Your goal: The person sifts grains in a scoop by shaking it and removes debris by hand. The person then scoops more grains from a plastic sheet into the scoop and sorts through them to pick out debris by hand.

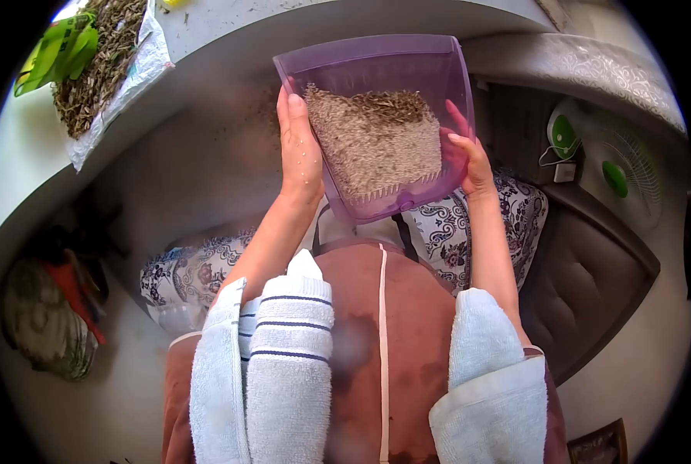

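A purple see-through plastic winnowing tray (469,73) is held up in front of my body, over the floor. Pale small grains (361,147) are heaped in it, with darker brown husks (392,106) gathered on top toward the far side. My left hand (299,147) grips the tray's left wall, thumb on the rim; a few grains cling to the back of this hand. On the right wall is my right hand (473,158), its thumb over the rim and its other fingers showing through the plastic.
A white sack (156,62) with dry brown husks (105,54) and a green bag (59,50) lies on the pale counter (28,147) at upper left. Patterned cushions (515,216), a brown padded seat (585,278) and a green fan (614,178) are around. Bundled sacks (47,317) sit left.
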Demonstrator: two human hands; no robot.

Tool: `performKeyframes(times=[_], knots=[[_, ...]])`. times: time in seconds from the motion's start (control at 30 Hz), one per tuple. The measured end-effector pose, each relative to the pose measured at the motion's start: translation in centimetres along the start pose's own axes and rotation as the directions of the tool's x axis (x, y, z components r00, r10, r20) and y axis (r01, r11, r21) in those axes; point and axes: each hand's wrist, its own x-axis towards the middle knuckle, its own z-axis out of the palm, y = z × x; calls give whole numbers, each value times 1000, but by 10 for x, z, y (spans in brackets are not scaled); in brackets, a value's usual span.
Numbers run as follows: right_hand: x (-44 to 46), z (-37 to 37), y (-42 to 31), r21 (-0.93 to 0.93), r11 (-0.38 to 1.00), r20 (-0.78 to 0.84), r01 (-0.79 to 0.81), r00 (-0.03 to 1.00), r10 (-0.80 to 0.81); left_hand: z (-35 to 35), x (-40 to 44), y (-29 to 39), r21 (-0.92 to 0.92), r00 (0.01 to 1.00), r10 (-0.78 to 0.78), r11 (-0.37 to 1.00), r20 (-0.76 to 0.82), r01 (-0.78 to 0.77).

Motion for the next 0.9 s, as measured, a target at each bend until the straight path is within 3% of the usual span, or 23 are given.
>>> performKeyframes(times=[0.03, 0.17, 0.2, 0.27, 0.3, 0.33, 0.37, 0.4, 0.43, 0.47, 0.5, 0.53, 0.63, 0.9], knots=[[-4, 0, -3, 10, 1000, 17, 6, 1000, -6, 8, -9, 1, -19, 1000, -15, 1000, -19, 14], [-9, 6, -10, -310, 939, 35, 149, 989, -145, -21, -7, 1, -215, 967, -253, 947, -33, 240], [-9, 8, -17, -315, 937, 55, 148, 989, -138, -28, -6, 3, -133, 980, -193, 973, -40, 186], [-11, 14, -35, -323, 935, 92, 149, 988, -126, -46, -1, 8, 34, 997, -70, 997, -37, 71], [-11, 15, -43, -336, 929, 120, 153, 986, -119, -41, -1, 27, 196, 976, 177, 969, -124, -151], [-9, 17, -52, -379, 914, 142, 144, 985, -96, -48, 6, 36, 542, 783, 621, 671, -37, -506], [-9, 19, -61, -420, 899, 163, 128, 985, -64, -34, 3, 58, 624, 712, 670, 468, 212, -626], [-10, 20, -68, -461, 880, 187, 112, 982, -28, -17, -2, 82, 642, 612, 650, 240, 451, -728], [-8, 28, -71, -459, 861, 209, 220, 968, -136, -3, 3, 88, 534, 551, 503, 196, 665, -823], [-8, 35, -76, -447, 872, 230, 198, 968, -102, 12, 13, 88, 401, 437, 331, 174, 837, -899], [-9, 41, -82, -437, 882, 249, 176, 966, -69, 29, 18, 82, 329, 338, 288, 83, 896, -941], [-11, 47, -88, -429, 890, 268, 151, 963, -34, 45, 24, 75, 247, 239, 236, -2, 942, -969], [-12, 51, -95, -522, 831, 277, 192, 960, -48, 75, 42, 58, 133, 114, 216, -78, 970, -988], [-9, 51, -98, -543, 809, 326, 227, 944, -46, 78, 55, 63, 86, 82, 40, -124, 996, -989]])
